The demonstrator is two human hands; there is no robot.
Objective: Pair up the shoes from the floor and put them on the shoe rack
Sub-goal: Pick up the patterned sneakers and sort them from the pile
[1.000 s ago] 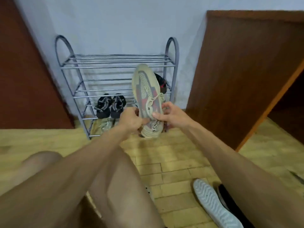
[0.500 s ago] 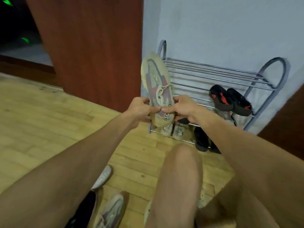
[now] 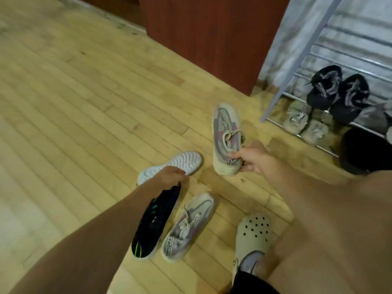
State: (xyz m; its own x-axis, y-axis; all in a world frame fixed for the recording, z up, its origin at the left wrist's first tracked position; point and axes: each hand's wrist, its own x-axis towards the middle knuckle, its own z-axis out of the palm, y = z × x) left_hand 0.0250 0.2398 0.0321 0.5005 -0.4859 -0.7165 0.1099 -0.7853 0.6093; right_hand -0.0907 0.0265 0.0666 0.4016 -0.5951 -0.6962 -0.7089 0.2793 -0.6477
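My right hand (image 3: pixel 252 158) grips the heel of a beige sneaker with grey and pink mesh (image 3: pixel 226 132), held toe-up above the floor. Its match (image 3: pixel 188 225) lies on the wooden floor between a black sneaker with green stripes (image 3: pixel 154 221) and my foot. My left hand (image 3: pixel 167 177) hangs low over the black sneaker's toe, fingers bent, with nothing seen in it. A white shoe (image 3: pixel 180 163) lies sole-up just beyond that hand. The grey metal shoe rack (image 3: pixel 297 66) stands at the right, with a dark pair (image 3: pixel 337 92) on a shelf and a beige pair (image 3: pixel 305 124) on the lowest one.
A red-brown wooden panel (image 3: pixel 201 39) stands left of the rack against the wall. My foot wears a beige perforated clog (image 3: pixel 252 234) at the bottom right. A black shoe (image 3: pixel 358 153) sits by the rack's lower front. Open wooden floor stretches to the left.
My left hand has let go of the beige sneaker and dropped toward the shoes on the floor. My right hand alone holds the sneaker, lower now. The view has turned down and left.
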